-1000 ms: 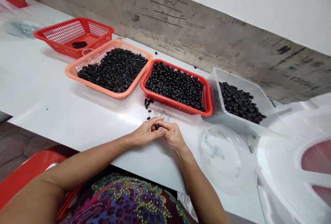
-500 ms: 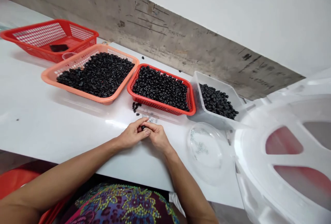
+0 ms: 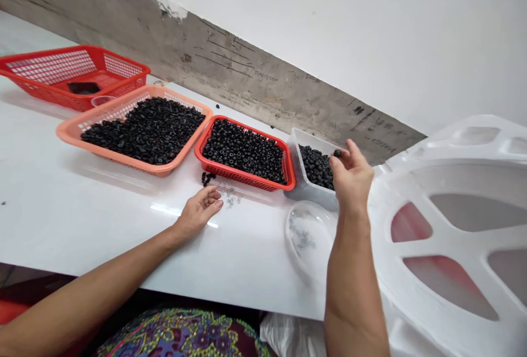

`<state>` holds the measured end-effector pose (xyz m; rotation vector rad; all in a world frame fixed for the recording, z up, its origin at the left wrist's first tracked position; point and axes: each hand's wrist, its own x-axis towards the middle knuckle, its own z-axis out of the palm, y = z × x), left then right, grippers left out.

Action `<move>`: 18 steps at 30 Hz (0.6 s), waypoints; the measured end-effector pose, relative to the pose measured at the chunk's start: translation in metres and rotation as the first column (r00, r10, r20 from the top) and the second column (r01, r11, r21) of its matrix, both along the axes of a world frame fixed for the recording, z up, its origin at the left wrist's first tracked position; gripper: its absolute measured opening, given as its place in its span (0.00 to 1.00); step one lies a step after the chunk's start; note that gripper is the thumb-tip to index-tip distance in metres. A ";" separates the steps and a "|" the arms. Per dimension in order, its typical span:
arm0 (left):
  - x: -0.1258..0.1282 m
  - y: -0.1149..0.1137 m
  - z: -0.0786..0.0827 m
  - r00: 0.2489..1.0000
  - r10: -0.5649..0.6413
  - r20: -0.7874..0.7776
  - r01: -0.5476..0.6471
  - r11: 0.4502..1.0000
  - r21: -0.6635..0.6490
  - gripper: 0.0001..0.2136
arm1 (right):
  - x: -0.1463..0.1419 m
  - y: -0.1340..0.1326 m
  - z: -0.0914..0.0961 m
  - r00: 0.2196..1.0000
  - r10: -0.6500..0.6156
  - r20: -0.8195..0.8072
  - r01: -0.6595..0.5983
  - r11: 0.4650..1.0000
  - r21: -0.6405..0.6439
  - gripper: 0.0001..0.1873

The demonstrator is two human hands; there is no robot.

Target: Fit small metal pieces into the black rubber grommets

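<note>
In the head view, a small black piece [image 3: 338, 153] is grasped between thumb and fingers of the right hand [image 3: 353, 178], raised by the right side of the clear bin [image 3: 307, 192]. The left hand [image 3: 197, 214] is held at the tabletop [image 3: 247, 258], its fingers loosely curled and released, near some loose black pieces [image 3: 207, 178]. Beside the bin, a red basket [image 3: 290, 173] is filled with similar pieces.

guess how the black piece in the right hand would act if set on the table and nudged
The black piece looks rounded, so it would probably roll. It's small enough for the right hand to pinch, so likely light. The table shows glossy reflections, so it may slide easily too.
</note>
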<state>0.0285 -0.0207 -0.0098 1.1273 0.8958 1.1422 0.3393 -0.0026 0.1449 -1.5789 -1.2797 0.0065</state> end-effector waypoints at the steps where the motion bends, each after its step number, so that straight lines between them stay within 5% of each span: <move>1: 0.000 0.000 0.001 1.000 0.004 -0.002 -0.004 1.000 0.002 0.22 | 0.017 0.006 0.006 0.995 -0.087 0.049 0.090 0.994 -0.063 0.36; 5: 0.000 0.004 0.001 0.999 0.031 -0.021 -0.030 0.999 0.025 0.21 | 0.048 0.013 -0.005 0.959 -0.184 0.213 0.233 0.945 -0.230 0.27; 11: -0.002 0.009 -0.001 0.994 0.075 -0.083 -0.075 0.997 0.011 0.17 | 0.028 0.006 -0.047 0.952 -0.003 0.306 0.156 0.864 -0.478 0.19; 18: -0.003 0.011 -0.007 0.989 0.050 -0.140 -0.047 0.998 0.028 0.18 | 0.022 0.004 -0.046 0.891 0.060 0.449 0.220 0.809 -0.545 0.19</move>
